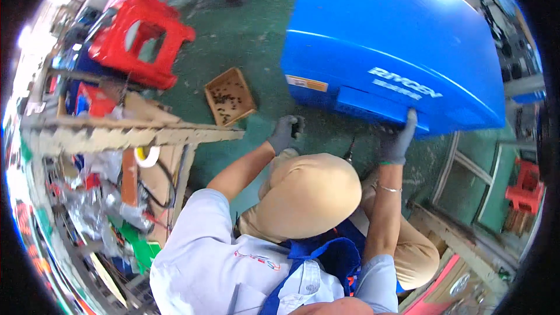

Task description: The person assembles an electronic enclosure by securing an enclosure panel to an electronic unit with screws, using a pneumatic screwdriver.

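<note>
A large blue metal housing (373, 52) with a recessed front panel stands tilted in view at the upper right. My right hand (398, 143), in a grey glove, grips its lower front edge. The thumb presses on the blue face and the fingers go into shadow beneath the edge. My left hand (286, 133), also gloved in grey, hovers left of the housing, apart from it. Its fingers are loosely curled, with a gap to the thumb and nothing visible between them. On the floor between my hands, a thin dark tool (350, 150) points upward beside my knee.
A shallow tan tray (248, 90) of small dark parts lies on the green floor. Red plastic stools (169, 52) stand at the upper left. A cluttered bench (116, 137) juts in from the left. At the right are a metal frame (461, 157) and another red stool (525, 189).
</note>
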A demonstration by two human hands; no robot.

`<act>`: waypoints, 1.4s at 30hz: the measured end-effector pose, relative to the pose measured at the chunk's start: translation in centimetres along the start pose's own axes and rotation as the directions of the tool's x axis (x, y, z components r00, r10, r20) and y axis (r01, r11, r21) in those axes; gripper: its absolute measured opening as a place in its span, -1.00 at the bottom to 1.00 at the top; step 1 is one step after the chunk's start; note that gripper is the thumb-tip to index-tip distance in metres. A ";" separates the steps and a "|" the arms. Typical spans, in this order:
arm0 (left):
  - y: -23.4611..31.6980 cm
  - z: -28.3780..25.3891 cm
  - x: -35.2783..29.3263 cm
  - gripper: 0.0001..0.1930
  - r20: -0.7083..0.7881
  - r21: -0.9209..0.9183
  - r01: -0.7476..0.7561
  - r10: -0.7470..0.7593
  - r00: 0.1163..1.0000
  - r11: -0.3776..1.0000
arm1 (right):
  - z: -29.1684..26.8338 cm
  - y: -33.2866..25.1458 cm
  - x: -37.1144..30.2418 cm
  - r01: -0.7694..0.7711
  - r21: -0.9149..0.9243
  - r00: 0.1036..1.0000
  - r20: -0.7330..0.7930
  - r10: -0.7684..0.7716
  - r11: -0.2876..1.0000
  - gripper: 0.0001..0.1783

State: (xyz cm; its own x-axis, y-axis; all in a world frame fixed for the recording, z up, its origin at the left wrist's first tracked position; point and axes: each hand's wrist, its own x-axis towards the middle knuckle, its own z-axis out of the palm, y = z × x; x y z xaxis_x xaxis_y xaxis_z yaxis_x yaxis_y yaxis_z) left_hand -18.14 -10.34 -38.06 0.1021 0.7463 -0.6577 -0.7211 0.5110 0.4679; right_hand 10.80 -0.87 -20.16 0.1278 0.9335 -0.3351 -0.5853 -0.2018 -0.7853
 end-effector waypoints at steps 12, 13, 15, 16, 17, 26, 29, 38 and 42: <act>14.4 -8.1 -2.3 -0.71 -0.551 0.563 0.773 0.563 0.616 -0.294 | -2.7 1.2 1.7 -0.043 0.014 0.997 -0.067 0.043 0.999 -0.37; 15.2 -8.1 -2.4 -0.71 -0.544 0.570 0.771 0.573 0.614 -0.285 | -2.0 1.2 1.0 -0.105 0.028 0.991 -0.081 0.107 0.994 -0.37; 16.8 -10.4 -2.5 -0.70 -0.532 0.462 0.664 0.415 0.738 -0.588 | -0.7 0.6 -0.3 -0.116 0.010 0.987 -0.112 0.116 0.993 -0.36; 17.8 -12.9 -2.6 -0.70 -0.537 0.456 0.680 0.432 0.725 -0.574 | 0.3 0.4 -0.7 -0.148 0.002 0.980 -0.138 0.147 0.989 -0.36; 19.4 -16.2 -3.8 -0.72 -0.523 0.366 0.631 0.410 0.748 -0.684 | 1.9 0.9 -0.8 -0.165 0.018 0.981 -0.098 0.166 0.986 -0.36; 15.4 -6.2 -0.8 -0.53 0.088 0.748 -0.582 0.822 0.563 0.319 | -0.2 2.4 1.8 -0.045 0.028 0.998 -0.034 0.046 0.999 -0.26; 12.8 4.1 -2.6 -0.63 0.262 0.667 -0.690 0.778 0.571 0.282 | -2.2 1.8 1.2 -0.043 0.066 0.995 -0.087 0.048 0.997 -0.22; 13.3 7.2 -4.5 -0.80 0.278 0.734 -0.650 0.787 0.551 0.196 | -1.1 1.0 0.1 -0.157 0.043 0.974 -0.155 0.162 0.987 -0.07; 13.8 6.3 -4.8 -0.82 0.267 0.732 -0.642 0.772 0.577 0.227 | -0.9 0.7 -0.1 -0.110 0.052 0.988 -0.100 0.115 0.993 -0.09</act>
State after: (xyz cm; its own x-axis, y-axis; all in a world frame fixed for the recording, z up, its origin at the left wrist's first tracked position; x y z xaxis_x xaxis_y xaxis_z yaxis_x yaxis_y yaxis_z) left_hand -24.21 -4.20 -24.74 -0.3149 0.9389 0.1391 0.2720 -0.0511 0.9609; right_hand 11.09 -1.33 -21.16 0.1391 0.8695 -0.4739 -0.6367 -0.2880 -0.7153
